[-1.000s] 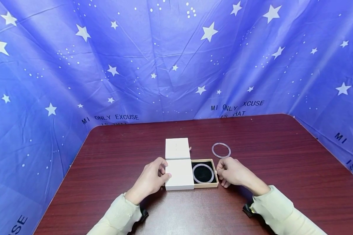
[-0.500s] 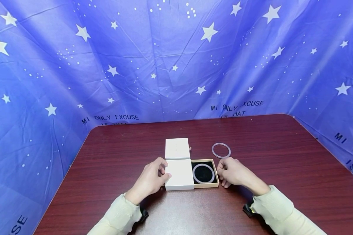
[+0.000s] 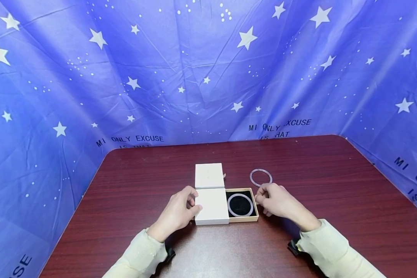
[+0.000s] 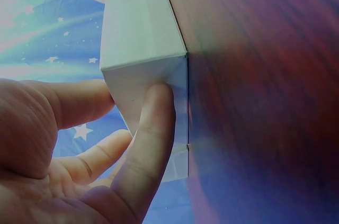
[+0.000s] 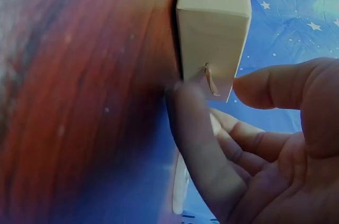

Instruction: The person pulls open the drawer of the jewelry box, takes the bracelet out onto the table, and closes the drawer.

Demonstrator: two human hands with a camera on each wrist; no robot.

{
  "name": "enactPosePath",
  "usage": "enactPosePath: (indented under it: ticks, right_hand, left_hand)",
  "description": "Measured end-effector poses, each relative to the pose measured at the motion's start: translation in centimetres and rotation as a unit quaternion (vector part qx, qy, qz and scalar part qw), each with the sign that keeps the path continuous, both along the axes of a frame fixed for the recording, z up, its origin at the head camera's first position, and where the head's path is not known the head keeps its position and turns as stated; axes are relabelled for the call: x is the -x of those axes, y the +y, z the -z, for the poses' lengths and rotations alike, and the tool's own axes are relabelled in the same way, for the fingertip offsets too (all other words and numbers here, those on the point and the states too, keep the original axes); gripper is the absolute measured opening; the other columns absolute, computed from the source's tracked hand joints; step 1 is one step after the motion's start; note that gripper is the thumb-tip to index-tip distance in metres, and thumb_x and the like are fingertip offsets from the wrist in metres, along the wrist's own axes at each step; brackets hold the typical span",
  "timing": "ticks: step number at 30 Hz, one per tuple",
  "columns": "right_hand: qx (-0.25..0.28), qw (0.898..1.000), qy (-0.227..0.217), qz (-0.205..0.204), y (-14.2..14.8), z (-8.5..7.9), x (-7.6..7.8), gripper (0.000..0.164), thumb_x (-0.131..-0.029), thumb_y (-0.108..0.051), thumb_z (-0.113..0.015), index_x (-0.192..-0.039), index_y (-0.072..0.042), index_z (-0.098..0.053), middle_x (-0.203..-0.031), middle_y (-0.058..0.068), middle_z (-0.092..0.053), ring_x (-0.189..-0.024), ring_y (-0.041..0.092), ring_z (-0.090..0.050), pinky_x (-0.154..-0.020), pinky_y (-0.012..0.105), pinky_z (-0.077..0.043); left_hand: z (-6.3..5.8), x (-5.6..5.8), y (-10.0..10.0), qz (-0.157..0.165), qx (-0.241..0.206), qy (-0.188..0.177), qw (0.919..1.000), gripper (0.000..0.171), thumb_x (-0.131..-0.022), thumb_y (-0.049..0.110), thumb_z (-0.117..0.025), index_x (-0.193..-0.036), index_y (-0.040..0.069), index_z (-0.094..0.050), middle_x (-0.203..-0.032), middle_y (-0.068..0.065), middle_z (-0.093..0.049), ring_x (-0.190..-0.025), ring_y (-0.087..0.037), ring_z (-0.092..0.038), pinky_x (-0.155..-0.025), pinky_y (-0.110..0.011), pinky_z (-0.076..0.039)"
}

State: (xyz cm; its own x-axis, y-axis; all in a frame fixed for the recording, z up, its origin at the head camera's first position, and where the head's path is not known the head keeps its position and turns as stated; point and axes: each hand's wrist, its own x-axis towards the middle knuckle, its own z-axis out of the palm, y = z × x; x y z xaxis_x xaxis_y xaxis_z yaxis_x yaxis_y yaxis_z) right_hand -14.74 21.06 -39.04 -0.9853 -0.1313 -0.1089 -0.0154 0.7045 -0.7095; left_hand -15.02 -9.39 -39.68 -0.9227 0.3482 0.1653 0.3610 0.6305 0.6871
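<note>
A white sliding box (image 3: 212,206) lies on the table with its tan-edged drawer (image 3: 244,219) pulled out to the right. Inside, on black padding, is a pale lilac bangle (image 3: 229,205). My left hand (image 3: 175,208) grips the box's left end; the left wrist view shows a finger pressed against the end face and the thumb along the top edge. At the drawer's right end is my right hand (image 3: 276,200), thumb and fingers apart. A small ribbon pull (image 5: 211,82) hangs loose from that end between them. Behind this hand lies a second bangle (image 3: 251,177).
Directly behind the sliding box sits another white box (image 3: 209,175), closed, with a ribbon tab at its right. The dark red wooden table (image 3: 153,166) reaches back to a blue star-patterned cloth (image 3: 180,69).
The drawer has slid out very slightly to the right. My right hand has risen a little, its lower fingers coming up, and now overlaps the loose bangle's front edge. The left hand stays put.
</note>
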Motion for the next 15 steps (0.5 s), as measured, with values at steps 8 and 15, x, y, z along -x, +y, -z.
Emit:
enactPosePath:
  ticks: [8, 15]
  right_hand:
    - [-0.065, 0.991, 0.113, -0.025, 0.11, 0.06, 0.26, 0.004, -0.088, -0.015, -0.062, -0.086, -0.012, -0.064, -0.069, -0.008, -0.06, -0.065, 0.009, -0.056, -0.063, 0.03, -0.045]
    - [-0.067, 0.973, 0.217, -0.04, -0.31, 0.53, 0.24, 0.014, -0.084, -0.014, -0.067, -0.097, -0.007, -0.065, -0.095, 0.002, -0.061, -0.084, 0.017, -0.059, -0.075, 0.036, -0.047]
  left_hand:
    - [-0.05, 0.03, 0.01, -0.004, 0.006, -0.006, 1.0, 0.025, -0.082, 0.009, -0.073, -0.1, 0.006, -0.056, -0.076, 0.001, -0.055, -0.067, -0.007, -0.054, -0.065, -0.027, -0.046]
    - [-0.1, 0.02, 0.04, -0.002, 0.007, -0.003, 1.0, 0.025, -0.082, 0.009, -0.073, -0.1, 0.006, -0.056, -0.076, 0.001, -0.055, -0.066, -0.007, -0.054, -0.065, -0.027, -0.046]
